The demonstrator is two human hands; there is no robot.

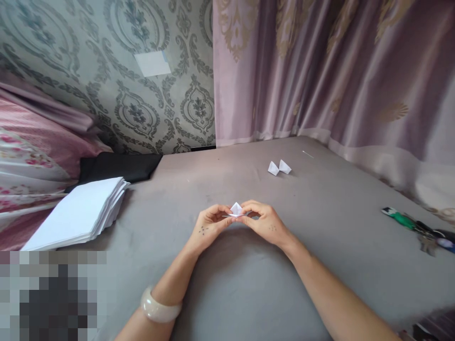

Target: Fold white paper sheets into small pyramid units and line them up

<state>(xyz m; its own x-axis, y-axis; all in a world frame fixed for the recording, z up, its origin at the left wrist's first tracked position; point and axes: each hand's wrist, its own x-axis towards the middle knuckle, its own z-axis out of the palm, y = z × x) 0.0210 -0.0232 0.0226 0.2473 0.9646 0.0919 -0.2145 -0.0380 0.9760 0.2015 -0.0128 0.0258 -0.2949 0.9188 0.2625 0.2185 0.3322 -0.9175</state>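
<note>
Between my two hands is a small white folded paper boat (236, 209), its pointed middle standing up. My left hand (210, 226) pinches its left end between thumb and fingers. At the right end, my right hand (263, 221) grips it the same way, and the two thumbs nearly meet at the front. Part of the paper's ends is hidden by the fingertips. Farther back on the grey-covered surface (249, 293) lies another folded white paper piece (279, 168) with two raised points.
A thick stack of white paper (78, 213) lies at the left, before a black flat item (121, 166). Keys with a green tag (403, 219) lie at the right. A thin white stick (308, 154) rests near the curtain (241, 94). Patterned wallpaper stands behind.
</note>
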